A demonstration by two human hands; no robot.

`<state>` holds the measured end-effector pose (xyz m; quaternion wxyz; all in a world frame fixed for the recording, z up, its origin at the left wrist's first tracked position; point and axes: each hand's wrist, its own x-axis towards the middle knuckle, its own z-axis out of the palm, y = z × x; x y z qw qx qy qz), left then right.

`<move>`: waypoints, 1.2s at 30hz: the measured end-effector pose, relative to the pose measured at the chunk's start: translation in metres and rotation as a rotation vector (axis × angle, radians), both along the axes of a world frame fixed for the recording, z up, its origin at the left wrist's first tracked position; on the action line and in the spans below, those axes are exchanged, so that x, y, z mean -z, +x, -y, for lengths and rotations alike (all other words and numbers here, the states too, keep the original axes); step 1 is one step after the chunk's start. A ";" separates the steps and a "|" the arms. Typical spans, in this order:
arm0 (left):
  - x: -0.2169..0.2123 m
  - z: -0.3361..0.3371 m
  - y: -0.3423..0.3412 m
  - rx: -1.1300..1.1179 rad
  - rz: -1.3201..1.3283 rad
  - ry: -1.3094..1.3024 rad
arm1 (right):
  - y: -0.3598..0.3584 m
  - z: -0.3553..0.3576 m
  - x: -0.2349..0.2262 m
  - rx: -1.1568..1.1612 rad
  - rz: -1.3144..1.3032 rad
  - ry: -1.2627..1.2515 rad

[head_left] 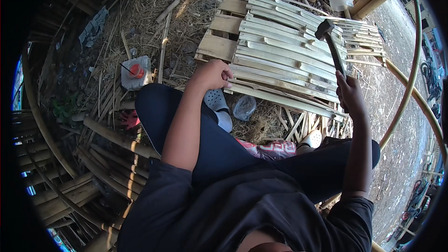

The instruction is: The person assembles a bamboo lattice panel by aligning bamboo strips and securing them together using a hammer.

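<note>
I sit with dark-trousered knees apart in front of a panel of flattened bamboo slats (284, 58) laid over a wooden pallet (219, 46). My right hand (349, 94) grips the handle of a hammer (332, 43), its dark head raised above the slats at the right. My left hand (213, 74) is closed into a fist at the near left edge of the slats, touching them; whether it holds anything small is hidden.
Straw and bamboo offcuts cover the ground. A plastic bottle with a red cap (136, 71) lies at the left. Thick bamboo poles (109, 137) lie beside my left knee. Grey clogs (219, 105) are on my feet. A small clear bag (244, 107) lies under the slats' edge.
</note>
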<state>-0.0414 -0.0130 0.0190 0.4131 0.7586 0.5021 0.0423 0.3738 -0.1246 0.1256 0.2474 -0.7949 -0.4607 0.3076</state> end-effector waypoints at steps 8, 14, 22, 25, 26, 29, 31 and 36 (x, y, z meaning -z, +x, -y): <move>-0.010 -0.003 0.009 0.030 -0.046 0.192 | -0.012 -0.025 0.077 -0.164 0.489 0.107; -0.030 0.003 0.024 -0.180 0.255 -0.003 | -0.013 -0.030 0.111 -0.232 0.534 0.128; -0.046 0.005 0.032 -0.174 0.396 0.117 | -0.006 -0.035 0.107 -0.312 0.476 0.241; -0.054 0.012 0.039 -0.215 0.478 0.159 | -0.031 -0.032 0.083 -0.337 0.470 0.448; -0.057 0.014 0.039 -0.193 0.517 0.246 | -0.046 -0.031 0.069 -0.363 0.427 0.603; -0.061 0.019 0.043 -0.157 0.603 0.375 | -0.076 -0.021 0.043 -0.568 0.366 0.632; -0.063 0.020 0.047 -0.137 0.651 0.418 | -0.076 -0.015 0.050 -0.594 0.304 0.440; -0.073 0.027 0.058 -0.124 0.511 0.609 | -0.083 -0.010 0.072 -0.484 0.250 0.450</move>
